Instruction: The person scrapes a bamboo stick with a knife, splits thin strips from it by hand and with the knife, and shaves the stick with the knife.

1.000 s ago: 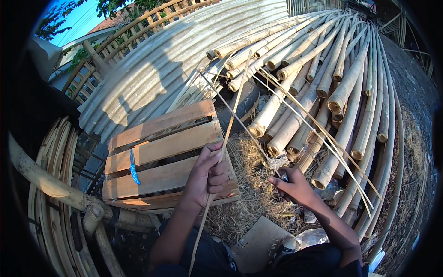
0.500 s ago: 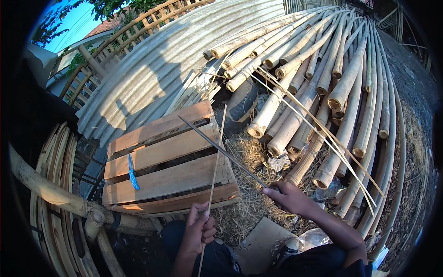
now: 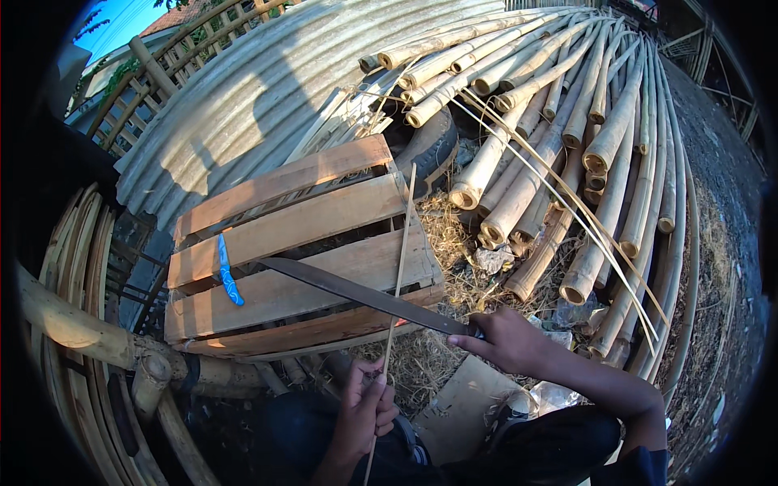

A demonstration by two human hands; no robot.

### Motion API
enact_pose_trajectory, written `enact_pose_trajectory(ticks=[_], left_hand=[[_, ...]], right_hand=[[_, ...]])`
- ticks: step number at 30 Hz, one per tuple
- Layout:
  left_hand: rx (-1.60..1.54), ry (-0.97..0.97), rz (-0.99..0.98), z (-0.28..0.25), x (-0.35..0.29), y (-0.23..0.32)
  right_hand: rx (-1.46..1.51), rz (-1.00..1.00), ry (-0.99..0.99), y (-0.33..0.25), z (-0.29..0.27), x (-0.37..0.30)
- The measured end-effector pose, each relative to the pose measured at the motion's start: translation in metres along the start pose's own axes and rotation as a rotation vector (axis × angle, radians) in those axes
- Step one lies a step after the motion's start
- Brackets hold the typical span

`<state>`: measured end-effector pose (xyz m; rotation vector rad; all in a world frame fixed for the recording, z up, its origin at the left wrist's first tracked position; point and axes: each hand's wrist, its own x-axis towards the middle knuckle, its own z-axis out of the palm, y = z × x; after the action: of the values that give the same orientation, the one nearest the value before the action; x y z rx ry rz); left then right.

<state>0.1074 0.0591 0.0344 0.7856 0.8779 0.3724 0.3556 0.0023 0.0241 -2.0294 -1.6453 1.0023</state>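
My left hand (image 3: 369, 411) is closed around a thin bamboo strip (image 3: 400, 267), which stands tilted upward in front of the wooden crate. My right hand (image 3: 504, 344) grips a machete (image 3: 356, 295) by its handle, mostly hidden in the fist. Its long dark blade points left across the strip and over the slats, its broad side toward me. Blade and strip cross just above my left hand; whether they touch I cannot tell. On the slatted wooden crate (image 3: 300, 267) lies a blue patterned knife (image 3: 227, 271), apart from both hands.
A large stack of bamboo poles (image 3: 567, 162) fills the right, with long thin strips (image 3: 567, 211) across it. Corrugated sheeting (image 3: 267, 105) leans behind the crate, near a tire (image 3: 425, 150). Split bamboo (image 3: 77, 300) and a thick bamboo rail (image 3: 81, 324) stand at left.
The machete has turned from edge-on to show its broad side, and its tip has dropped to the left. My left hand and the strip appear slightly lower and farther right.
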Motion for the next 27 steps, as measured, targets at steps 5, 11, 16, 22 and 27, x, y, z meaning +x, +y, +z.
enact_pose_trajectory(ticks=[5, 11, 16, 22, 27], left_hand=[[-0.001, -0.019, -0.021, -0.004, -0.005, -0.003], [0.018, -0.042, -0.041, -0.009, -0.029, -0.011], [0.057, -0.047, -0.032, -0.006, -0.018, -0.01], [0.098, -0.043, -0.013, -0.011, -0.043, -0.018], [0.013, -0.046, -0.076, -0.012, -0.03, -0.01]], right_hand=[[-0.103, -0.027, -0.022, -0.015, 0.006, -0.016], [0.117, 0.158, 0.113, 0.0, -0.011, -0.003], [-0.273, -0.113, -0.161, -0.027, 0.015, -0.03], [0.103, 0.163, 0.186, -0.002, -0.015, -0.004], [0.002, 0.038, -0.024, -0.006, -0.003, -0.018]])
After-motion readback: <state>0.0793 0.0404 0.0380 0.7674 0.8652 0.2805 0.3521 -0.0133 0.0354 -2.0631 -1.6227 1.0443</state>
